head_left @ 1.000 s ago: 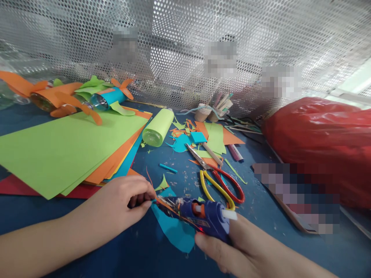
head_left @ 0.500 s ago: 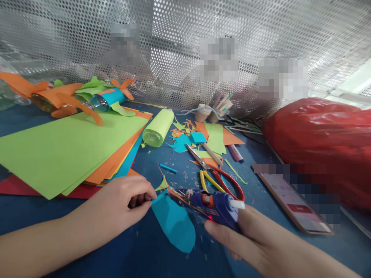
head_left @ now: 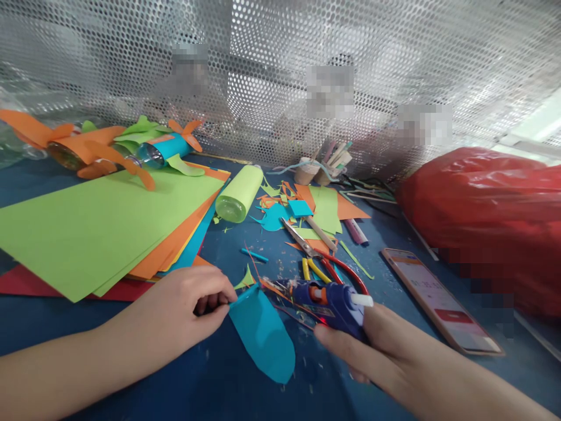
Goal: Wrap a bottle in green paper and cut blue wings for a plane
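Note:
My left hand point(head_left: 193, 304) pinches the upper left corner of a blue paper cutout point(head_left: 265, 336) with a rounded lower end and a folded top edge. My right hand point(head_left: 372, 351) is wrapped round a dark blue hot glue gun point(head_left: 337, 307), and a white glue stick point(head_left: 362, 300) pokes out of its back. The gun's nozzle points left, close to the cutout's folded edge; whether it touches cannot be told. A red light glows on the gun's side. Just beyond the gun lie scissors point(head_left: 346, 266) with red and yellow handles.
Stacked coloured paper point(head_left: 100, 222) lies on the left. A green-wrapped bottle point(head_left: 240, 193) and paper scraps point(head_left: 274, 216) lie mid-table. Decorated bottles point(head_left: 169, 146) sit at the back left. On the right are a phone point(head_left: 442, 304) and a red plastic bag point(head_left: 486, 216).
My right hand and the glue gun have shifted slightly right, drawing the nozzle back from the cutout's folded edge. My left hand keeps its place on the paper.

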`<state>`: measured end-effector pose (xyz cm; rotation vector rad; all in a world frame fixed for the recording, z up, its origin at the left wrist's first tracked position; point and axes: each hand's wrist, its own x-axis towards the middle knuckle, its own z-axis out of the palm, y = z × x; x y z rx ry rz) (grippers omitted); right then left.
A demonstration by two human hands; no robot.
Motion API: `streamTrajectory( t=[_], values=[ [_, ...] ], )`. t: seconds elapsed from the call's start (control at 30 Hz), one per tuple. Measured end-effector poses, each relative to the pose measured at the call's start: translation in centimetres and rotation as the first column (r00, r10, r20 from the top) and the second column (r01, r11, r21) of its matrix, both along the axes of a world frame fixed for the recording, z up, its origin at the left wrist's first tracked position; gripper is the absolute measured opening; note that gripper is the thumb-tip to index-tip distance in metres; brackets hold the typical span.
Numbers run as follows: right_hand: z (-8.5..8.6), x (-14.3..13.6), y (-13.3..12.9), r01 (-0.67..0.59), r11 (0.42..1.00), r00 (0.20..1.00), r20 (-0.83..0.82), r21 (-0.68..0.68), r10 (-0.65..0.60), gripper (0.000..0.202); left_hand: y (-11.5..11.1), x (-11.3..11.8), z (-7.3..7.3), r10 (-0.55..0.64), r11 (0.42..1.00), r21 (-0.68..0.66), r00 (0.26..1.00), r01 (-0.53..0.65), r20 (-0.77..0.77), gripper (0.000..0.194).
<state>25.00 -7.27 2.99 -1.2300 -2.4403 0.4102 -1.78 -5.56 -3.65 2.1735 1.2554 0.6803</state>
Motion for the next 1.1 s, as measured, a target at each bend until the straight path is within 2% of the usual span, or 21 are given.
streamTrajectory(
  t=[0.17,0.27,0.33,0.47,0.6,0.83,0.97,1.03,1.1],
  values=[
    [-0.7,0.5,0.8,0.187,0.979,0.982,0.028,-0.080,-0.186,0.037,-0.4,0.2,0.4,0.018,0.999,0.049,1.000,-0.019,0.015,0.015],
    [-1.3,0.6,2.0,0.250,0.968,0.968,0.028,-0.001,-0.249,0.033,-0.5,0.3,0.4,0.010,0.998,0.068,1.000,-0.011,0.007,0.015],
    [-2.0,0.5,2.8,0.239,0.966,0.964,0.098,0.102,-0.248,0.033,-0.5,0.4,0.3,0.005,0.995,0.096,1.000,-0.005,0.004,0.016],
    [-3.4,0.0,3.6,0.169,0.970,0.929,0.299,0.175,-0.216,0.022,-0.5,0.4,-0.2,-0.009,0.982,0.190,1.000,0.006,0.015,0.015],
    [-4.1,-0.7,3.4,0.112,0.958,0.892,0.397,0.265,-0.214,0.021,-0.4,0.3,-0.5,-0.050,0.971,0.238,0.998,0.039,0.042,0.017],
    [-3.8,-1.2,2.6,0.124,0.950,0.889,0.393,0.286,-0.235,0.027,-0.5,0.3,-0.3,-0.074,0.955,0.287,0.997,0.069,0.006,0.022],
    [-3.0,-1.4,2.6,0.151,0.910,0.914,0.297,0.386,-0.278,0.036,-0.6,0.4,-0.2,-0.101,0.941,0.322,0.995,0.101,-0.017,0.024],
    [-2.6,-1.7,2.6,0.103,0.907,0.953,0.220,0.408,-0.207,0.031,-0.6,0.4,-0.1,-0.121,0.922,0.367,0.992,0.122,-0.027,0.028],
    [-2.5,-2.2,2.5,-0.044,0.924,0.980,0.198,0.379,-0.034,0.027,-0.6,0.4,0.0,-0.133,0.903,0.407,0.990,0.138,-0.040,0.031]
  ],
)
